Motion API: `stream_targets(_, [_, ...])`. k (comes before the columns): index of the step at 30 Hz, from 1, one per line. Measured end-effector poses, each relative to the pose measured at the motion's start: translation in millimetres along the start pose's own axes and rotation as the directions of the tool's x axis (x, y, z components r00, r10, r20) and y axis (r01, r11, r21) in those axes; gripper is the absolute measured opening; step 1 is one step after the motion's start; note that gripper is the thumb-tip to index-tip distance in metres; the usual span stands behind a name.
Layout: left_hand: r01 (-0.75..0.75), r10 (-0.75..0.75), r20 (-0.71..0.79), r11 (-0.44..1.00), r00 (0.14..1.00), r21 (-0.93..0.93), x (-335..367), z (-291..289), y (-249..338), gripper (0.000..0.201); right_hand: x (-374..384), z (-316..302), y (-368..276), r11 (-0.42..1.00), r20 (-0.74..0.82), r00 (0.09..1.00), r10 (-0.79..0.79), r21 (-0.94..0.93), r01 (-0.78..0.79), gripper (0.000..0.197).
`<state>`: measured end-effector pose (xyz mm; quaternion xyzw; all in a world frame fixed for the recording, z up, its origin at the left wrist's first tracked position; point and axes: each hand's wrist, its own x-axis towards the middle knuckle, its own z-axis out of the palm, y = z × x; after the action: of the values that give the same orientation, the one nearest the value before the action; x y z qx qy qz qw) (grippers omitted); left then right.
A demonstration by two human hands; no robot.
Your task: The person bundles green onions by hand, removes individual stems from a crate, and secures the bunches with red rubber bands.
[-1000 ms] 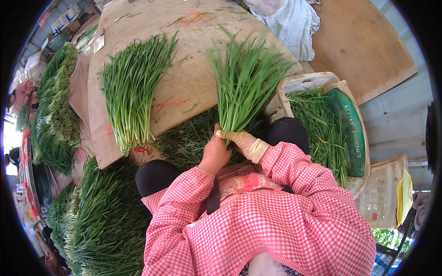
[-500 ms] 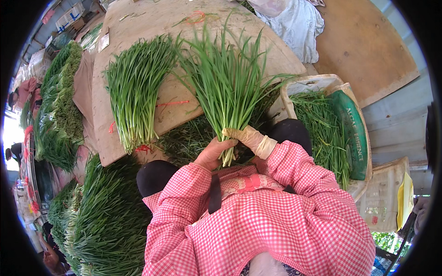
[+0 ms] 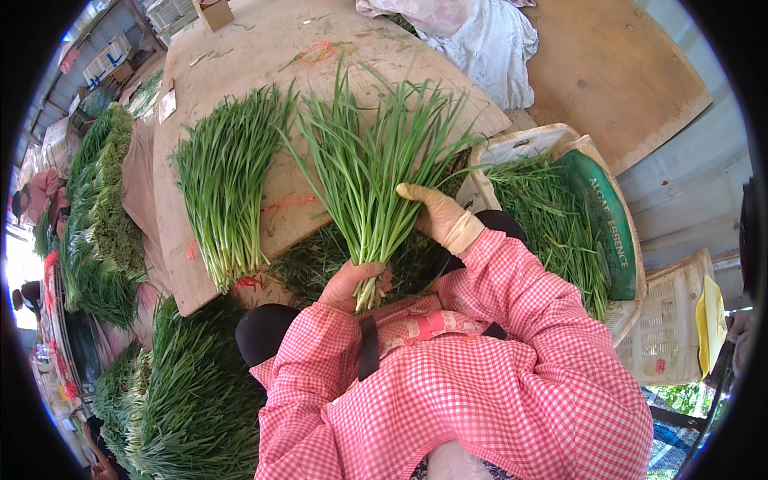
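A worker in a red-and-white checked top (image 3: 480,376) is handling a bunch of long green leaves (image 3: 372,188), its tips fanning out beyond the fingers. The bare left hand (image 3: 354,286) is gripping the pale stem ends, thumb and fingers wrapped narrowly around them, with the stem butts poking out just below. The gloved right hand (image 3: 440,214) is resting at the bunch's right edge, higher up the leaves, thumb standing apart; its other fingers are partly hiding behind the greenery, and whether they are pinching any leaves cannot be told.

The step in hand appears to be gathering and evening the bunch, whose leaves are splaying loosely and showing no tie. The next move is probably calling for a steady left grip, with the right fingers drawing stray leaves inward.

Farther out and left of the left fingers, a neater bundle (image 3: 228,188) is lying on a wooden board (image 3: 248,64), with a red tie (image 3: 288,203) lying just beside it. To the right of the gloved fingers, a white crate (image 3: 552,138) is holding loose leaves (image 3: 540,212). Well below and left of the bare fingers, a large green heap (image 3: 192,392) is sitting.
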<state>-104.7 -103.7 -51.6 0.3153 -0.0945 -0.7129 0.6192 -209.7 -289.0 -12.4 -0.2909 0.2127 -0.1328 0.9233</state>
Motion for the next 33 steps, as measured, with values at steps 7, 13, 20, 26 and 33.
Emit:
stream_targets(7, [0.032,-0.009,-0.130,0.984,0.991,0.175,-3.7,8.1,2.8,0.034,-0.4,3.9,-60.5,0.989,-0.088,0.985,-0.149,-0.004,0.149,0.030])
stream_targets(13, [0.022,0.019,-0.162,0.970,0.987,0.244,1.0,6.4,4.5,0.026,-9.1,-27.7,-178.6,0.887,-0.106,0.881,-0.462,-0.040,0.460,0.027])
stream_targets(20, [-0.026,0.070,-0.235,0.982,0.969,0.186,12.4,3.3,-4.0,0.022,-86.0,25.1,-281.9,0.679,0.334,0.656,-0.677,-0.060,0.732,0.052])
stream_targets(26, [-0.028,0.102,-0.314,0.972,0.944,0.233,5.0,-4.3,-1.7,0.026,-84.7,100.4,-142.7,0.804,-0.316,0.740,-0.594,-0.274,0.528,0.043])
stream_targets(33, [-0.160,0.258,-0.261,0.925,0.930,0.344,17.6,5.6,-7.8,0.029,-29.0,17.8,21.8,0.310,0.376,0.905,-0.197,-0.852,0.422,0.018])
